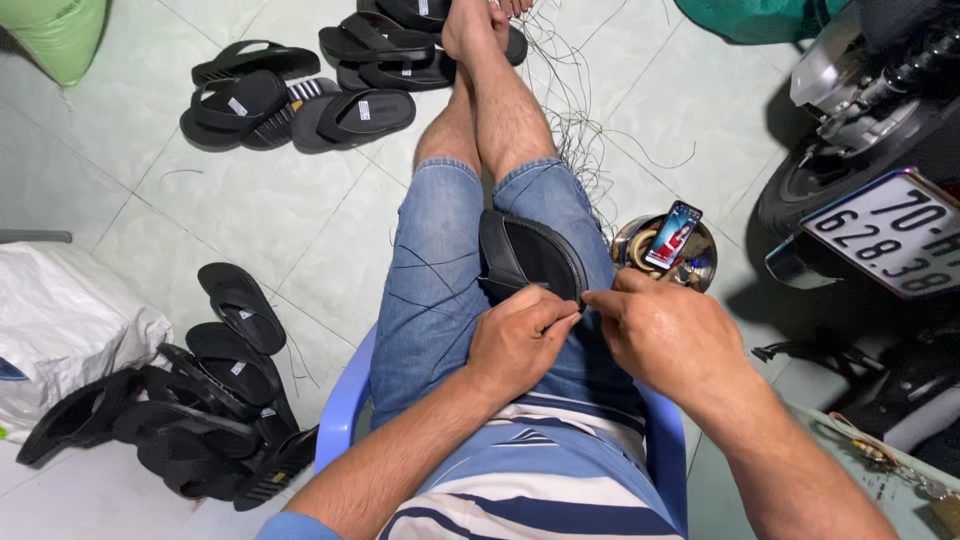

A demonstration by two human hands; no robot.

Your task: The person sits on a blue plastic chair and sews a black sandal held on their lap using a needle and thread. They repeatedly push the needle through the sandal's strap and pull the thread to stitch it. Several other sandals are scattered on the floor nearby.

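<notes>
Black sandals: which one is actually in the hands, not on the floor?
The black sandal on the lap, pinched at its edge by the left hand and right hand; the rest lie in floor piles.

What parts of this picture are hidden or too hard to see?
Head view, the only one:
- Black rubber sandal on the lap: its near end is covered by the left hand and right hand.
- What the fingertips pinch: too small to tell.
- Motorbike: cut off by the right edge.
- Blue plastic chair: mostly hidden under the person.
</notes>
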